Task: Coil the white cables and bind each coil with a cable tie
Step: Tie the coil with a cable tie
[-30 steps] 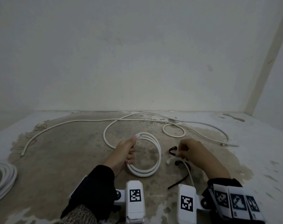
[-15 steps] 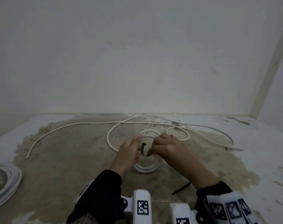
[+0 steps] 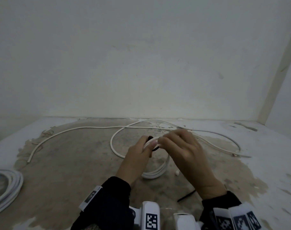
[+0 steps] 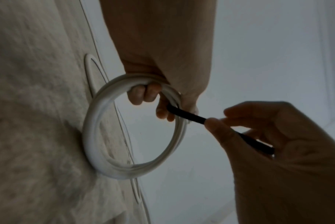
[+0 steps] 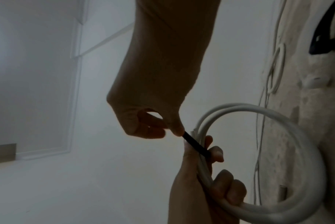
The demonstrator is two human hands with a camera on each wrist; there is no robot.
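Left wrist view showed the right hand [image 4: 278,145] with its fingers [image 4: 216,128] pinched narrow on the black cable tie [image 4: 187,116], whose far end ran across the white coil [image 4: 132,128] where the left hand [image 4: 163,45] curled round the bundled turns. The coil stood tilted, its lower arc on the floor [image 3: 75,163]. If the left grip had slackened, the turns likely would have sprung apart; a weak pinch could have let the tie slip out before closing. A second tie [image 3: 186,195] lay near the wrists, loose cable [image 3: 75,130] beyond.
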